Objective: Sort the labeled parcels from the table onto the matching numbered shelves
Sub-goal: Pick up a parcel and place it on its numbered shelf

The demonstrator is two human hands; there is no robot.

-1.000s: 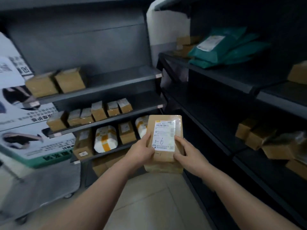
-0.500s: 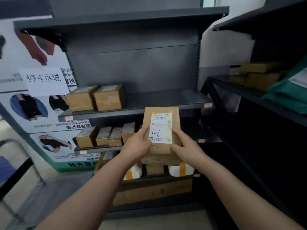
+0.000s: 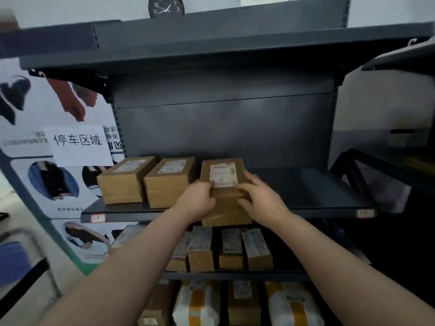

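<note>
We are gripping the parcel point(image 3: 225, 209) with both hands. The left hand point(image 3: 195, 203) is curling its fingers point(image 3: 204, 187) over the near left corner, touching the white label point(image 3: 222, 175). The right hand point(image 3: 263, 200) is clasping the right side with its fingers point(image 3: 252, 179) narrowly spread. The parcel is sitting at the front edge of the dark shelf point(image 3: 306, 191), just beside two brown boxes point(image 3: 169, 182) on its left. We cannot tell whether it is resting there.

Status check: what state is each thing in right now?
Labeled parcel: label up, held by both hands over the front edge of the shelf.
Left hand: grips the parcel's left side.
Right hand: grips the parcel's right side.
Two boxes: resting side by side, labels up.
</note>
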